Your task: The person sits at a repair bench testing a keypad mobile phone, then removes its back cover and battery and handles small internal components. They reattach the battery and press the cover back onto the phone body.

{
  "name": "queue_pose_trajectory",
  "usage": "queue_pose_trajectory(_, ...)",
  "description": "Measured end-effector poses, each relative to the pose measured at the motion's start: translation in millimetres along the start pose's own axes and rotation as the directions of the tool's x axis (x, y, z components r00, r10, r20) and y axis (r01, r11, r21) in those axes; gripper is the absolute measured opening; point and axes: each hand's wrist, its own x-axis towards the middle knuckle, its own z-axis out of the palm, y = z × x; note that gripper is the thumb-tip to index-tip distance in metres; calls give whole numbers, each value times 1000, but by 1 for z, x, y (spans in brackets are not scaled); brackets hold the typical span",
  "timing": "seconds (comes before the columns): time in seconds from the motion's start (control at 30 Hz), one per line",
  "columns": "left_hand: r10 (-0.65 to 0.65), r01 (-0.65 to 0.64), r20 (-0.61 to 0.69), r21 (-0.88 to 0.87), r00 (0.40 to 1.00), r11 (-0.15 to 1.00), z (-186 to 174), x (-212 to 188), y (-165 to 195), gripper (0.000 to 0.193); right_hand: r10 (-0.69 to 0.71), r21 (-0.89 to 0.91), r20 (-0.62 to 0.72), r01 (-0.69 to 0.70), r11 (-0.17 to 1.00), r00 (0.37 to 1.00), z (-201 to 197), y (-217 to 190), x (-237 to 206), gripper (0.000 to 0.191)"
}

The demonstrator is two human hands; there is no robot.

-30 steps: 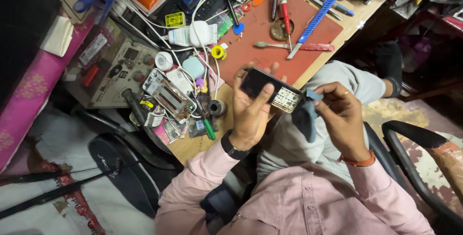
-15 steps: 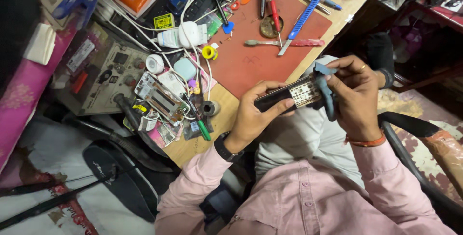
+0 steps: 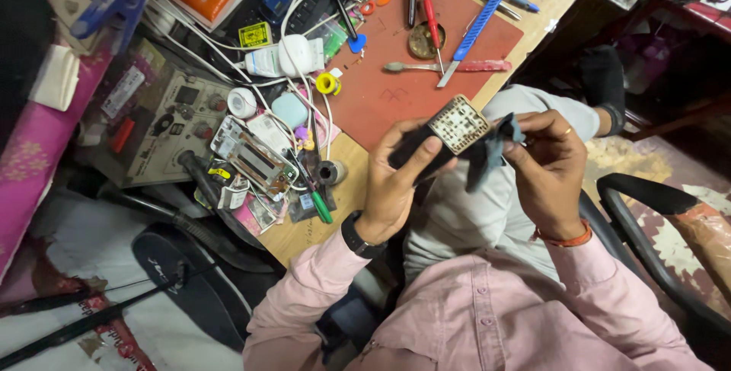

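Observation:
My left hand [image 3: 397, 181] grips a small dark device [image 3: 434, 143] whose end shows a square pale grid of contacts [image 3: 458, 124]. It is held tilted above my lap, just off the bench edge. My right hand [image 3: 547, 167] pinches a grey-blue cloth [image 3: 489, 152] against the device's end, fingers closed on it. A black watch sits on my left wrist and an orange band on my right. Pink shirt sleeves cover both arms.
A red work mat [image 3: 396, 93] on the wooden bench carries a blue knife [image 3: 480, 25], a red screwdriver [image 3: 431, 13], a toothbrush [image 3: 445, 66] and a round tin. To the left lie an opened phone [image 3: 253, 156], white cables, a grey power unit [image 3: 156, 124]. A black chair arm [image 3: 647, 200] is at right.
The device has turned in my left hand so its grid end faces up. My right hand with the cloth stays at that end. The view has shifted slightly.

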Motion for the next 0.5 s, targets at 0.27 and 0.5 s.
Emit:
queue_pose_trajectory(0.27, -179, 151, 121, 212, 976, 966, -7, -3, -11, 41, -112, -246, 147, 146, 958, 983, 23, -8, 3, 21)
queue_pose_trajectory(0.5, 69, -92, 114, 207, 991, 974, -9, -1, -12, 36, -17, -246, 315, 99, 964, 949, 23, -12, -6, 20)
